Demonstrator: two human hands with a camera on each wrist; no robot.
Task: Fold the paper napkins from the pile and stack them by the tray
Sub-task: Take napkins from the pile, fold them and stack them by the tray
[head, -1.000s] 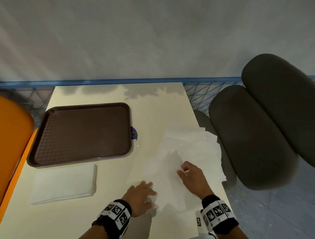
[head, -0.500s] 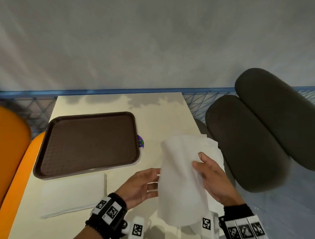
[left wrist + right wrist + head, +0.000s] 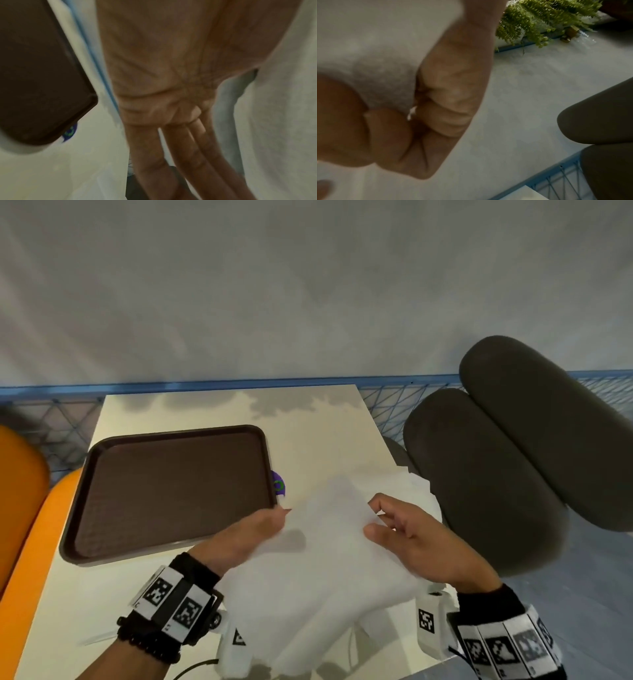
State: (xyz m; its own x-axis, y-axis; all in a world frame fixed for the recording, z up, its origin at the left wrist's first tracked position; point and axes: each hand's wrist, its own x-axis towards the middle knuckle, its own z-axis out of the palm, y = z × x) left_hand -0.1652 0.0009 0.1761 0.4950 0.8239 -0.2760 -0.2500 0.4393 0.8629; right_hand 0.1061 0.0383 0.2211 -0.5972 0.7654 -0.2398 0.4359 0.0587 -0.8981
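Pinched in the right hand (image 3: 421, 546), the thin white paper sheet (image 3: 329, 570) is up over the cream table (image 3: 318, 433). Straight fingers of the left hand (image 3: 243, 537) touch its left edge. Its long side points away toward the grey wall (image 3: 308, 285).

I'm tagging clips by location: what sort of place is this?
Likely a fast-food or cafeteria dining area: a brown serving tray on a cream table, an orange seat and a white paper sheet.
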